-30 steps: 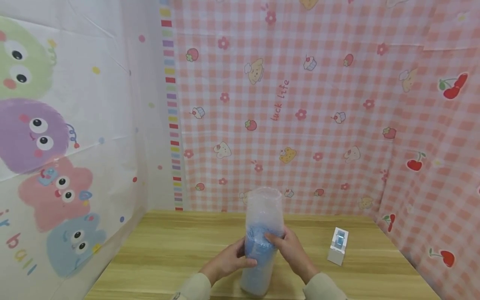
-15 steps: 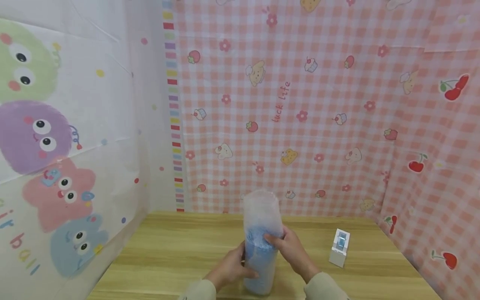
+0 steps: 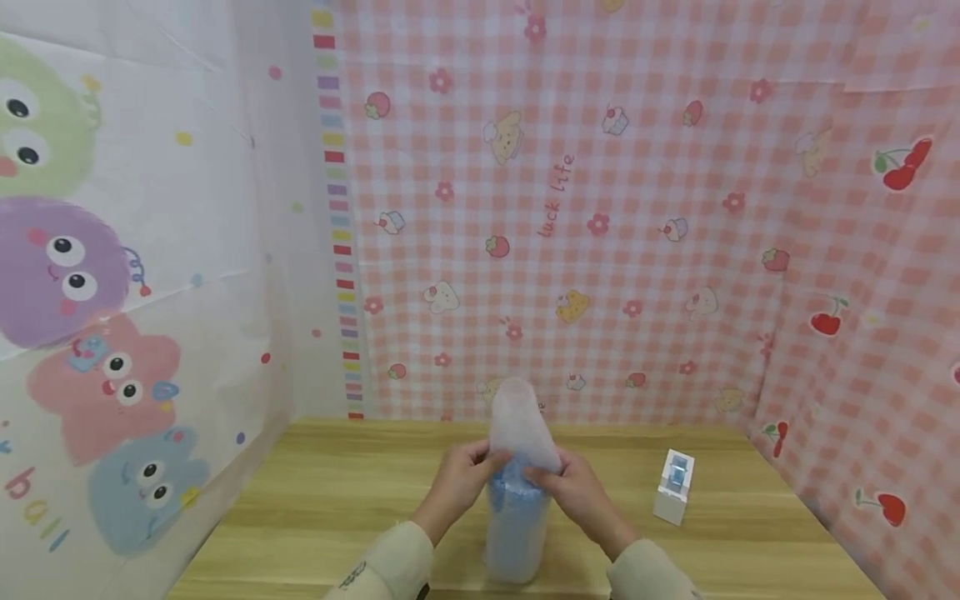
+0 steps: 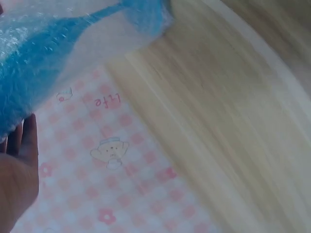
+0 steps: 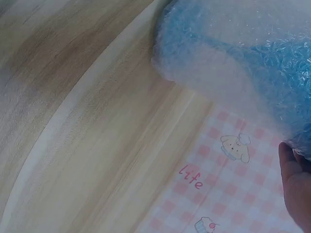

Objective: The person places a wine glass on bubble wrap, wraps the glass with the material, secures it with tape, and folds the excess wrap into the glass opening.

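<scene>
A bubble-wrap package (image 3: 517, 529) with something blue inside stands upright on the table before me. Its paler top part is narrowed and leans to the left. My left hand (image 3: 459, 479) pinches the wrap's left edge, thumb on the near face. On the opposite edge, my right hand (image 3: 585, 496) grips the wrap at about the same height, its thumb also in front. In the left wrist view, blue shapes show through the bubble wrap (image 4: 53, 53) above the fingers (image 4: 29, 138). What the blue thing is cannot be told through the wrap.
To the right on the wooden table (image 3: 337, 500) stands a small white box (image 3: 673, 487) with a light blue piece in its top. A pink checked cloth (image 3: 637, 183) hangs behind the table, and a white cartoon-printed sheet (image 3: 210, 333) hangs at the left.
My left hand has moved up the package from its lower side to near the right hand's height. The wrap's top has folded narrower. The right hand stays in nearly the same place.
</scene>
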Demonstrator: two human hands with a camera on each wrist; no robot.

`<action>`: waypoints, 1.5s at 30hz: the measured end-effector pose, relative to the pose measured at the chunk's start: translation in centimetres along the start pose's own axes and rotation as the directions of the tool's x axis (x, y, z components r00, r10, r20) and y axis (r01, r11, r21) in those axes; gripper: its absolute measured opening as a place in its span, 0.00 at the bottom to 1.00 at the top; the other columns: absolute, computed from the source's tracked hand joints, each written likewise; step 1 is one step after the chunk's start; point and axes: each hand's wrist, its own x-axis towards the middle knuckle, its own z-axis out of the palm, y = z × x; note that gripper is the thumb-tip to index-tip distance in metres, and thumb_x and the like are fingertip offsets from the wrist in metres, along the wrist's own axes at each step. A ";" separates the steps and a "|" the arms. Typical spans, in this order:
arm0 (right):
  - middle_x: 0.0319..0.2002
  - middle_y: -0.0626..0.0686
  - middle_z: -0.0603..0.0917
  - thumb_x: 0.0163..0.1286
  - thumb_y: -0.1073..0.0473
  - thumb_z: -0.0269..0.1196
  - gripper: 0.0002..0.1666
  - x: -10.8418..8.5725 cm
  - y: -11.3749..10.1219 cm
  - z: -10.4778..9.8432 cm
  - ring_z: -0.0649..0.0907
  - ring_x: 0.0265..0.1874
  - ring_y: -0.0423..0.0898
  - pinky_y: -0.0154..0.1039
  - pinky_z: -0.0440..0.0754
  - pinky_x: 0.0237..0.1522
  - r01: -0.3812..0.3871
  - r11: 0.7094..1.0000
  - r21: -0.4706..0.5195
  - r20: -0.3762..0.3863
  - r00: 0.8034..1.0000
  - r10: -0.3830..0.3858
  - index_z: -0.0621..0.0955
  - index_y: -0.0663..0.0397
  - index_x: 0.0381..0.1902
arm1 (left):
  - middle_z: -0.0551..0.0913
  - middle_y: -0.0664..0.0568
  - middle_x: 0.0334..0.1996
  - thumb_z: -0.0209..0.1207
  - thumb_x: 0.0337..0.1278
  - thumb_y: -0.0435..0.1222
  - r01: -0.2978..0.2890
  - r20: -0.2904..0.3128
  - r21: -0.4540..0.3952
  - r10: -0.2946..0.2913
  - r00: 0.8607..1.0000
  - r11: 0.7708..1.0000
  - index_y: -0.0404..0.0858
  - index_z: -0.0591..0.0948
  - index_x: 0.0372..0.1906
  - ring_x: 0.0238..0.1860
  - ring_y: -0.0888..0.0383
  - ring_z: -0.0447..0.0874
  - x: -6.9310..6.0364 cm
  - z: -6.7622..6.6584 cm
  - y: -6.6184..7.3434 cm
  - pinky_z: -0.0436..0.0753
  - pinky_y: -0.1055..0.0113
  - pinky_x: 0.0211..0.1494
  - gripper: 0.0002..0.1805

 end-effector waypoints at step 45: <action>0.24 0.49 0.79 0.78 0.51 0.55 0.18 -0.1 -0.6 3.2 0.76 0.24 0.41 0.39 0.77 0.27 0.121 0.908 -0.402 -0.328 0.907 -0.265 0.82 0.57 0.51 | 0.81 0.50 0.37 0.64 0.63 0.43 -0.023 -0.155 0.128 0.043 0.987 0.991 0.34 0.85 0.37 0.36 0.58 0.76 0.7 1.0 1.7 0.80 0.64 0.36 0.14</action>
